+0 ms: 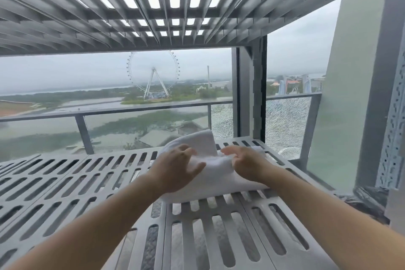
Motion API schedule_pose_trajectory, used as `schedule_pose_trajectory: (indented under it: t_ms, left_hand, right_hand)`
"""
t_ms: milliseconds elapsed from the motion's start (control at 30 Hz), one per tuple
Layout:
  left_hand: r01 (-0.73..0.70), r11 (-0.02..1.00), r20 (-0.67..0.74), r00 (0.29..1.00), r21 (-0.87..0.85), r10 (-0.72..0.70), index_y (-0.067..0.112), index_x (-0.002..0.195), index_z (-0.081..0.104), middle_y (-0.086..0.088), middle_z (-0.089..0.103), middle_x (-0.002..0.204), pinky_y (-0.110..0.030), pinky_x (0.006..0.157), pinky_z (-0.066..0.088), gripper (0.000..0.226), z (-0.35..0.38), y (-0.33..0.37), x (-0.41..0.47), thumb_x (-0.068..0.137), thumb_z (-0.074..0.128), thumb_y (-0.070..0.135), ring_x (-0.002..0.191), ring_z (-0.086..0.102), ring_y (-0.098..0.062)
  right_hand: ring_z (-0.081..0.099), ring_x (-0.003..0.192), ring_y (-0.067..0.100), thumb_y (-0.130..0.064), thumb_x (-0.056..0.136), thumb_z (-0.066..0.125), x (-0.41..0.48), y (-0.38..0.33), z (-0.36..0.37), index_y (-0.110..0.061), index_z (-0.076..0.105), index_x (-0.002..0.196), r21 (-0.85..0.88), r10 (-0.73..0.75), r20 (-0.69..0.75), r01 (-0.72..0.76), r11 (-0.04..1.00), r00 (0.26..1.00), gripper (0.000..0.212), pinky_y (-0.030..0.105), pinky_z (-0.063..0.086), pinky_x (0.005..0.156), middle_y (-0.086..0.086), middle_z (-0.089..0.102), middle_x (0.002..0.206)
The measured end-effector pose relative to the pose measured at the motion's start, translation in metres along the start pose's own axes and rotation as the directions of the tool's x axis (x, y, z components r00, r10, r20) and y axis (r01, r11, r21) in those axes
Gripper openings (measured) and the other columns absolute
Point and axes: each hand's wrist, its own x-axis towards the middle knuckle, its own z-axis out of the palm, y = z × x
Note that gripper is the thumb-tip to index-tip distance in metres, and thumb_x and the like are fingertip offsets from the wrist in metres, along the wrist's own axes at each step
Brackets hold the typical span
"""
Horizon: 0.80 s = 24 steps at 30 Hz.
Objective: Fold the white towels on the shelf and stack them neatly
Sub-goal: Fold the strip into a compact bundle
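Head view shows your left hand (177,167) and right hand (246,163) side by side on 1 white towel (219,178). Both hands curl their fingers into the cloth and grip its raised fold. The towel lies on the slotted metal shelf (87,182), toward its right rear.

**Cloth on painted metal**

The white terry-cloth towel (219,173) looks soft, fluffy and matt. The grey slotted metal shelf (163,232) beneath it has smooth, satin paint. Right of centre, the clear glass balustrade panel (285,125) is crazed with fine cracks.
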Motion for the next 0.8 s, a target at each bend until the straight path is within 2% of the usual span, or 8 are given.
schedule_pose_trajectory:
  t_ms: [67,167,233,300,367,533,700,800]
  left_hand:
    - [0.036,0.999,0.077,0.996,-0.025,-0.034,0.019,0.122,0.054,0.0,0.052,0.13,-0.028,0.097,0.039,0.054,0.001,-0.004,-0.009,0.088,0.039,0.058,0.115,0.051,-0.018]
    - [0.025,1.0,0.118,0.993,0.018,-0.027,0.02,0.126,0.05,0.001,0.05,0.133,-0.03,0.098,0.039,0.059,0.005,-0.001,-0.013,0.085,0.041,0.062,0.116,0.05,-0.018]
    - [0.017,0.999,0.101,0.995,0.041,-0.021,0.021,0.126,0.05,0.001,0.05,0.131,-0.032,0.097,0.04,0.06,0.006,0.003,-0.014,0.083,0.044,0.063,0.114,0.051,-0.019]
    - [0.009,0.999,0.081,0.997,0.041,-0.013,0.021,0.124,0.052,0.001,0.052,0.129,-0.031,0.093,0.042,0.06,0.006,0.003,-0.014,0.081,0.048,0.063,0.111,0.053,-0.019]
    - [0.003,0.999,0.076,0.997,0.037,-0.006,0.022,0.124,0.051,0.002,0.052,0.128,-0.03,0.093,0.042,0.06,0.006,0.002,-0.015,0.078,0.053,0.062,0.111,0.053,-0.02]
    - [0.002,1.0,0.035,0.999,0.001,-0.002,0.023,0.125,0.052,0.002,0.051,0.131,-0.031,0.093,0.043,0.058,0.008,-0.003,-0.018,0.075,0.061,0.053,0.113,0.054,-0.021]
    - [-0.047,0.998,0.019,0.999,-0.051,0.048,0.024,0.13,0.048,0.001,0.046,0.135,-0.031,0.097,0.042,0.056,0.005,-0.006,-0.02,0.075,0.056,0.019,0.12,0.047,-0.021]
    - [-0.024,0.993,-0.011,1.0,-0.118,0.023,0.023,0.129,0.049,-0.001,0.042,0.137,-0.033,0.102,0.038,0.06,0.005,-0.007,-0.023,0.073,0.05,0.004,0.125,0.041,-0.023]
  right_hand:
    - [0.051,0.116,0.026,-0.006,0.083,0.034,0.009,-0.009,0.002,-0.007,0.059,0.115,0.042,0.036,0.007,-0.036,0.998,0.999,0.041,0.032,0.04,0.094,0.009,0.06,0.124]
    - [0.056,0.091,0.032,-0.021,0.086,0.036,0.023,-0.021,0.006,-0.006,0.057,0.078,0.042,0.109,-0.032,-0.107,0.993,0.994,0.027,0.033,0.041,0.066,0.009,0.062,0.085]
    - [0.055,0.103,0.031,-0.039,0.09,0.039,0.033,-0.028,0.014,-0.013,0.056,0.094,0.023,0.173,-0.05,-0.172,0.985,0.984,0.031,0.03,0.037,0.071,0.009,0.06,0.097]
    - [0.049,0.119,0.028,-0.051,0.089,0.043,0.041,-0.036,0.024,-0.009,0.044,0.13,0.056,0.257,-0.061,-0.254,0.966,0.964,0.059,0.033,0.038,0.086,0.012,0.054,0.128]
    - [0.052,0.114,0.028,-0.055,0.087,0.046,0.046,-0.042,0.033,-0.006,0.043,0.131,0.072,0.294,-0.09,-0.288,0.955,0.952,0.065,0.034,0.041,0.088,0.012,0.055,0.128]
    - [0.06,0.083,0.028,-0.043,0.087,0.054,0.05,-0.049,0.035,-0.006,0.062,0.092,0.16,0.324,-0.171,-0.299,0.941,0.93,0.038,0.032,0.043,0.067,0.01,0.065,0.088]
    - [0.059,0.085,0.029,-0.018,0.086,0.049,0.042,-0.049,0.014,-0.009,0.052,0.083,0.005,0.347,-0.327,-0.366,0.931,0.879,0.009,0.036,0.049,0.072,0.009,0.059,0.089]
    - [0.059,0.084,0.027,-0.003,0.082,0.045,0.03,-0.035,0.012,-0.007,0.053,0.089,-0.157,0.376,-0.25,-0.42,0.894,0.892,0.011,0.035,0.049,0.068,0.011,0.063,0.096]
